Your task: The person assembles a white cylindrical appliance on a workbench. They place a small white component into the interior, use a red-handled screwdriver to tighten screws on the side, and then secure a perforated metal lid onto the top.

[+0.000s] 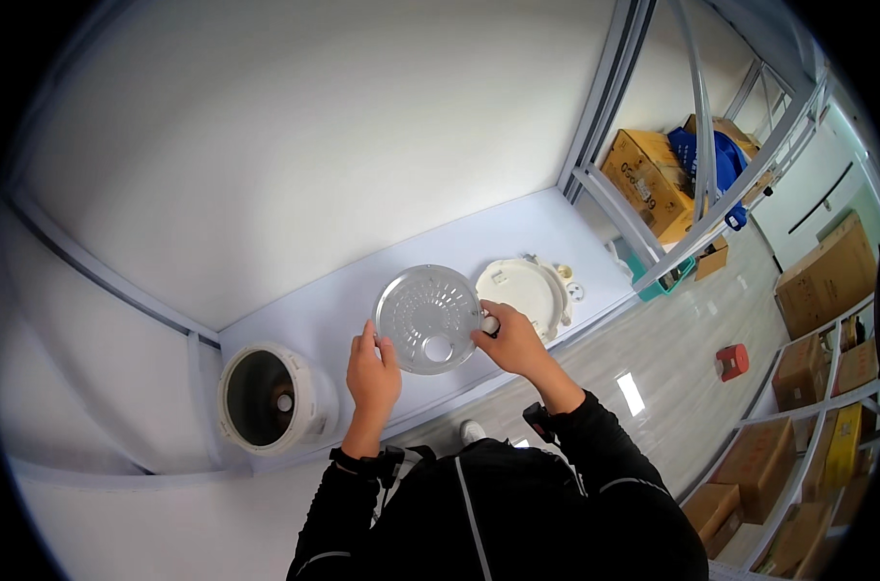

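A round, shiny metal plate with rings of small slots and a larger round hole near its lower edge is held up over the white tabletop. My left hand grips its left rim, thumb and fingers closed on the edge. On the opposite rim, my right hand pinches the plate. A small pale round piece shows by the right fingers; whether it belongs to the plate I cannot tell. Just beyond that hand lies a round cream plastic lid part. To the left, a white cylindrical cooker body has a dark hollow inside.
Small loose parts lie beside the lid part. Metal frame posts rise at the table's right end. Beyond them are a yellow carton and a teal bin. A red container stands on the floor, near shelves of cardboard boxes.
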### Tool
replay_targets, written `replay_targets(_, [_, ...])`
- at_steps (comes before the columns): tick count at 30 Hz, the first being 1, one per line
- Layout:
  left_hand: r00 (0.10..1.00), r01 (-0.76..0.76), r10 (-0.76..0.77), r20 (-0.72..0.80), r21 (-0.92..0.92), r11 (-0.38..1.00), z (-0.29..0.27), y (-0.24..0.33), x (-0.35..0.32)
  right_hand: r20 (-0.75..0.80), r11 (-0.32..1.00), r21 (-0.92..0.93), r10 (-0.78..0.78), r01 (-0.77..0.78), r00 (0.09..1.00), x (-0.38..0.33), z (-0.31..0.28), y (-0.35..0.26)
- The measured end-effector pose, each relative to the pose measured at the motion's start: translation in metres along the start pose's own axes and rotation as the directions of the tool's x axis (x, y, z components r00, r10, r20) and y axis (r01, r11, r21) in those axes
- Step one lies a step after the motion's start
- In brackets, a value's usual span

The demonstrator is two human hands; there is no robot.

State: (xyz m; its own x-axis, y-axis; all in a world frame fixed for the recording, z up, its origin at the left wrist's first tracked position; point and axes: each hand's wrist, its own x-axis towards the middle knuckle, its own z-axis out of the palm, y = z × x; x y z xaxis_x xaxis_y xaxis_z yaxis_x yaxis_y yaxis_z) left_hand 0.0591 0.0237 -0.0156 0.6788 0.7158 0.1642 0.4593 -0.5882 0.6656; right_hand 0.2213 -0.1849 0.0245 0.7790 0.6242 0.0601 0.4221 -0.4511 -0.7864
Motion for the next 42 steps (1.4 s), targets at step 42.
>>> replay_targets(42, [0.974,0.227,-0.227,-0.012,0.039,0.973,0.052,-0.021,-0.025,0.412,0.983,-0.099,-0.102,0.156,0.905,0.035,0.033,0.032])
